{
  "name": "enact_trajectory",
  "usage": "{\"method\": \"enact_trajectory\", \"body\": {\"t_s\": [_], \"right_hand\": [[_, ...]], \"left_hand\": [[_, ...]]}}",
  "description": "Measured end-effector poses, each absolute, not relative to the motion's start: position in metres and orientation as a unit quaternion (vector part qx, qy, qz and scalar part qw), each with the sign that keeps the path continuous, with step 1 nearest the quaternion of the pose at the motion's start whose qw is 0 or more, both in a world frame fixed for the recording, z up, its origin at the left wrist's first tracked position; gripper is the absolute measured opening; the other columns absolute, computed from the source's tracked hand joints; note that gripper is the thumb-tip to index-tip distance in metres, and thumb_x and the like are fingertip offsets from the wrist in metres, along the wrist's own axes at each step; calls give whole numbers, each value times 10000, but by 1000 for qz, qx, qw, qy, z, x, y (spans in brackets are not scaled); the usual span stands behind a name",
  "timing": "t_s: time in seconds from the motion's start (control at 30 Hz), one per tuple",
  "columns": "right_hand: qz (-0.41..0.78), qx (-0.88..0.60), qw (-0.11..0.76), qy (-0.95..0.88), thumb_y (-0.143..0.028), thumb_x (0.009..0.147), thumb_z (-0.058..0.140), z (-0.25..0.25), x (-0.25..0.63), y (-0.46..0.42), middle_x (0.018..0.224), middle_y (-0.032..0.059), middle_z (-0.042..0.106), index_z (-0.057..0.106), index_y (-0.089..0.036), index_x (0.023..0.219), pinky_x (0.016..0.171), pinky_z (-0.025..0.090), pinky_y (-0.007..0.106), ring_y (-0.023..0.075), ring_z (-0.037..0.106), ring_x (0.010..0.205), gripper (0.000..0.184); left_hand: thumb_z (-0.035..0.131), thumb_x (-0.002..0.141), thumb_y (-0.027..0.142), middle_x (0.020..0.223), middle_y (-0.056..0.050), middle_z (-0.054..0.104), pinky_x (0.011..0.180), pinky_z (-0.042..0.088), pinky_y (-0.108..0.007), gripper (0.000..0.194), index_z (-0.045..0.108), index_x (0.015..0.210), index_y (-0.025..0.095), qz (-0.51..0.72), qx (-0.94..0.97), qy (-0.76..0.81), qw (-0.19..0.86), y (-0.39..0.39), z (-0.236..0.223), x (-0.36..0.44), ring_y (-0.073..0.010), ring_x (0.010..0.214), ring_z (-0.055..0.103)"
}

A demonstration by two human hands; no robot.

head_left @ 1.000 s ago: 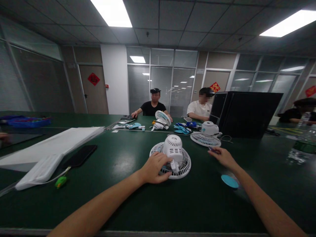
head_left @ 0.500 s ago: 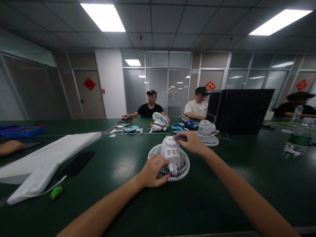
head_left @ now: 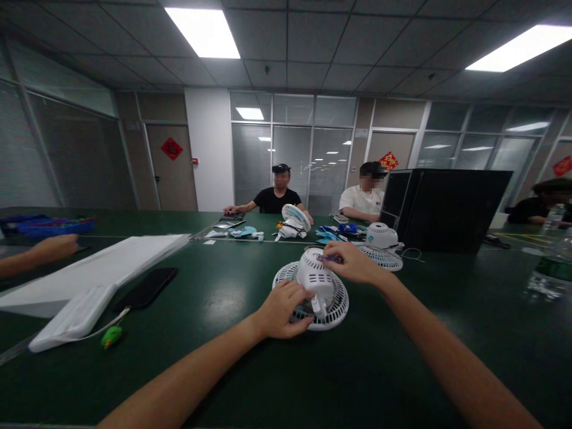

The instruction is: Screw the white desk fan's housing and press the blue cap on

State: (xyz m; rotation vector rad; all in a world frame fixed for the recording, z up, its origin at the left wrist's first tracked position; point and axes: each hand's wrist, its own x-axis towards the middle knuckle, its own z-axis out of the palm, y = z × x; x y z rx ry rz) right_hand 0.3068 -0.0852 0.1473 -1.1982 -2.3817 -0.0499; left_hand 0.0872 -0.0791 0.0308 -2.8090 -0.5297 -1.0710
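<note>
A small white fan (head_left: pixel 314 275) lies face down on the green table, its round grille flat and its motor housing upward. My left hand (head_left: pixel 286 308) is closed around the near left side of the fan, thumb low by the grille and fingers at the white neck piece. Between the fingertips of my right hand (head_left: pixel 351 262) is a slim dark purple tool (head_left: pixel 331 258). Its tip reaches the top of the motor housing; whether it sits in an opening there cannot be made out.
A second white fan (head_left: pixel 381 245) lies behind, beside a black computer case (head_left: pixel 451 205). Another fan (head_left: pixel 295 221) stands before a seated person. To the left are a phone (head_left: pixel 149 287), a white power strip (head_left: pixel 75 319) and a co-worker's hand (head_left: pixel 58 245). A bottle (head_left: pixel 552 271) stands right.
My head view has swung slightly left. The purple tool has come down a little at the housing top. My left hand keeps its hold. The co-worker's hand at the left has risen.
</note>
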Motion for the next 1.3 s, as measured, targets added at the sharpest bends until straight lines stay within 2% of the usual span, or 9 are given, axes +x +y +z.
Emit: {"method": "enact_trajectory", "body": {"t_s": [0.13, 0.27, 0.37, 0.47, 0.53, 0.73, 0.9, 1.0, 1.3], "right_hand": [[-2, -438, 310, -844, -310, 895, 509, 149, 316, -80, 914, 90, 675, 720, -145, 894, 722, 434, 313, 192, 597, 814, 267], [2, -456, 417, -786, -424, 925, 449, 162, 323, -72, 917, 97, 702, 701, -145, 938, 712, 439, 309, 203, 613, 808, 376], [23, -469, 487, -737, -536, 926, 407, 173, 323, -67, 748, 74, 689, 680, -146, 917, 581, 419, 271, 161, 583, 613, 475], [113, -431, 569, -691, -648, 885, 401, 180, 315, -61, 590, 17, 618, 629, -139, 1001, 439, 364, 226, 107, 493, 427, 569], [168, -407, 598, -670, -687, 847, 430, 181, 310, -59, 567, -5, 593, 593, -144, 1030, 394, 343, 202, 95, 491, 403, 596], [261, -384, 527, -712, -548, 783, 607, 175, 305, -64, 751, 23, 684, 439, -197, 1151, 417, 445, 186, 144, 635, 608, 536], [245, -375, 529, -721, -487, 821, 581, 167, 304, -63, 616, -40, 637, 312, -187, 1281, 375, 413, 190, 131, 590, 450, 612], [215, -380, 529, -728, -442, 845, 554, 164, 298, -63, 581, -47, 628, 274, -165, 1343, 382, 413, 201, 130, 571, 411, 635], [155, -406, 481, -762, -360, 884, 501, 159, 287, -67, 578, -41, 623, 301, -136, 1382, 457, 466, 244, 146, 588, 430, 582]], "left_hand": [[564, 820, 359, 814, -42, 643, 789, 429, -360, 269, 602, 1026, 189, -381, -903, -199, 10, -81, 40, 87, -216, 791, 604], [556, 831, 320, 820, -37, 615, 751, 451, -346, 258, 575, 1052, 189, -480, -834, -268, -41, -71, 55, 95, -202, 764, 585], [588, 832, 314, 965, -69, 605, 845, 464, -378, 291, 535, 1088, 185, -546, -776, -304, -86, -56, 66, 112, -229, 921, 587], [671, 797, 317, 1137, -90, 572, 997, 412, -438, 402, 501, 1143, 203, -554, -757, -319, -137, -43, 73, 133, -265, 1122, 541], [711, 767, 300, 1126, -81, 548, 991, 422, -437, 398, 498, 1090, 204, -534, -769, -310, -166, -40, 72, 143, -257, 1094, 545], [691, 790, 237, 1217, -82, 446, 1060, 375, -444, 314, 498, 1039, 224, -537, -789, -256, -153, -48, 59, 146, -248, 1193, 479], [694, 795, 208, 1265, -87, 430, 1085, 361, -446, 237, 544, 978, 218, -536, -785, -264, -161, -52, 58, 144, -256, 1242, 472], [696, 790, 191, 1261, -89, 440, 1081, 367, -445, 229, 553, 968, 212, -542, -781, -267, -158, -53, 59, 145, -257, 1237, 481], [693, 798, 190, 1291, -102, 464, 1082, 356, -445, 246, 519, 971, 208, -554, -775, -260, -161, -53, 58, 145, -256, 1253, 472]]}}
